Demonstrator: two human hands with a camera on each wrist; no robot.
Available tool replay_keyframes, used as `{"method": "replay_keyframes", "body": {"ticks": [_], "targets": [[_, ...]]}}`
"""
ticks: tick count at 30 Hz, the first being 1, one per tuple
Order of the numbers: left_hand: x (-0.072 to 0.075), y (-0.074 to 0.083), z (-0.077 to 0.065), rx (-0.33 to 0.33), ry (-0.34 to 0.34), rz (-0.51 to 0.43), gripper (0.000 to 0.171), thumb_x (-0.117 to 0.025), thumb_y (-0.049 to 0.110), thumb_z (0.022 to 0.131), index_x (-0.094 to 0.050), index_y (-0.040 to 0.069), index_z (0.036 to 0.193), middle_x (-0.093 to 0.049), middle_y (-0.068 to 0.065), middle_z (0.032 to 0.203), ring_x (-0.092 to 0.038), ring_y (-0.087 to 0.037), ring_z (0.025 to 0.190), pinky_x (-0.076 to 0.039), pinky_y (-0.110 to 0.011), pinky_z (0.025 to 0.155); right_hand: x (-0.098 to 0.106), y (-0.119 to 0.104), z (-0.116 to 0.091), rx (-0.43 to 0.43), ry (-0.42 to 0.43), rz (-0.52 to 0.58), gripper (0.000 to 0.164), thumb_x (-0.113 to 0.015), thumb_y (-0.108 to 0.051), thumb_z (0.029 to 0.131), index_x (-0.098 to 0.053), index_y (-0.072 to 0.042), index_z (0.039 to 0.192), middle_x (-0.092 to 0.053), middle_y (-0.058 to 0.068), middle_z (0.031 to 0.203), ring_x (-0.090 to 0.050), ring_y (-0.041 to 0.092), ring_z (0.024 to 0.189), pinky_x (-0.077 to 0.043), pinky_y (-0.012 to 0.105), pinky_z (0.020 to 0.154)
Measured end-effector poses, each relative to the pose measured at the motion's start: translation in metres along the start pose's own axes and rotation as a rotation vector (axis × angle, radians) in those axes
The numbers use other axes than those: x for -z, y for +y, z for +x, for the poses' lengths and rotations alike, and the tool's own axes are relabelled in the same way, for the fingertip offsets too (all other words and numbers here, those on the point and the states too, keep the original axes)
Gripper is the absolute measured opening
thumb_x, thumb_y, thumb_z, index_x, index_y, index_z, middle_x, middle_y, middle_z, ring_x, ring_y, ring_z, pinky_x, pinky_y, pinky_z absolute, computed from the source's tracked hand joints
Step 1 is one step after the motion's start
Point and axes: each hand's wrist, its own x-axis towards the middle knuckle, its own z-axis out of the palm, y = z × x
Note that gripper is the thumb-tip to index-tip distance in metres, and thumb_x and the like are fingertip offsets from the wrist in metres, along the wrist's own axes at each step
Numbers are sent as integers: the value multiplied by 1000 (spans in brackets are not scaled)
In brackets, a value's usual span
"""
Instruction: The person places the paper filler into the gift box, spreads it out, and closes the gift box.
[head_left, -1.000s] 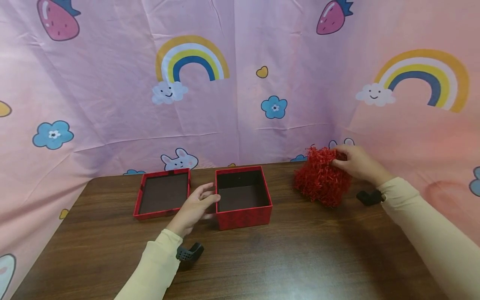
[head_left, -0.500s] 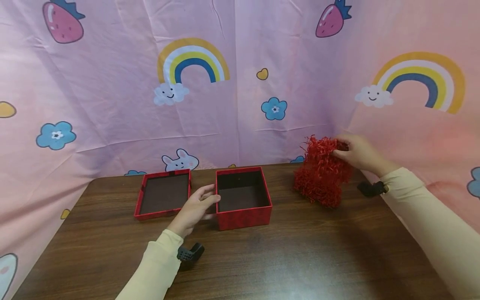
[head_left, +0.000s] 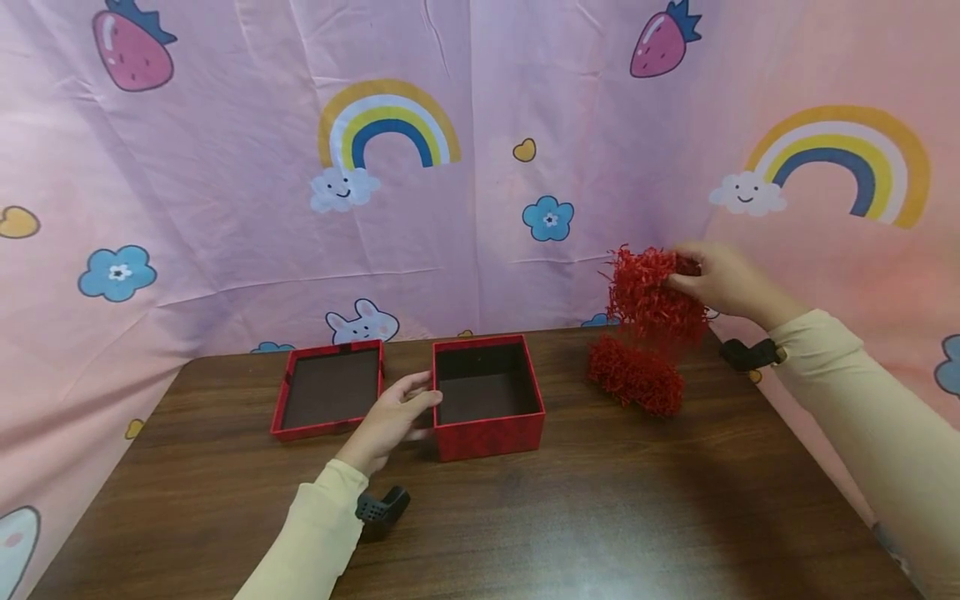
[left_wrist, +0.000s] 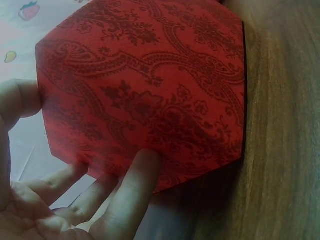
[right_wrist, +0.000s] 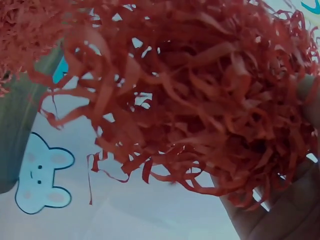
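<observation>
In the head view my left hand [head_left: 393, 417] holds the left side of a red box [head_left: 489, 437] that stands with its top uncovered and its dark inside showing. The left wrist view shows the box's patterned red wall [left_wrist: 145, 85], the thumb at its rim and a fingertip against the wall. My right hand [head_left: 727, 279] grips a clump of red shredded paper [head_left: 651, 292] above the table. Below it another clump of red shredded paper [head_left: 637, 379] lies on the table. In the right wrist view curly strips of the held paper [right_wrist: 200, 100] cover much of the hand.
To the left of the box lies its shallow red lid [head_left: 330, 390], inside up. The brown wooden table [head_left: 525, 525] ends at the back against a pink and purple printed cloth [head_left: 510, 275]. More cloth hangs along the right and left sides.
My right hand has risen with a clump of shredded paper, which has come away from the clump left on the table. The left hand and the box have stayed in place.
</observation>
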Motion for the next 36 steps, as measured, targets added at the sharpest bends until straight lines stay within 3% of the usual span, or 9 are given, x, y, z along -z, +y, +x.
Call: {"method": "replay_keyframes", "body": {"ticks": [8,15,23,36], "targets": [[-2,0,0,0,0,18,69,-69,37,100,-39,15,157,-41,-18,158,-52,-39,138,-56,-51,98,14,-16,9,42,19,-18,21,-65,-4,100,-68,3,119,-73,17,102,-67,27,88,-54,43,76],[-3,1,0,6,2,7,68,-69,36,99,-40,15,157,-41,-18,158,-52,-39,137,-56,-52,98,23,-30,20,79,30,-38,25,-66,-6,100,-66,5,122,-72,24,108,-70,36,95,-55,53,81],[-1,1,-1,12,9,1,68,-70,36,99,-41,14,157,-44,-18,157,-53,-39,136,-57,-52,96,40,-48,30,121,108,-73,17,-68,-6,98,-70,-2,114,-73,16,102,-68,26,90,-54,36,74],[0,-3,6,-1,2,-6,68,-69,36,99,-40,14,156,-44,-18,157,-53,-40,136,-55,-54,99,36,-78,37,175,107,-32,17,-69,-9,99,-71,-5,115,-72,13,104,-67,25,93,-54,46,81]]}}
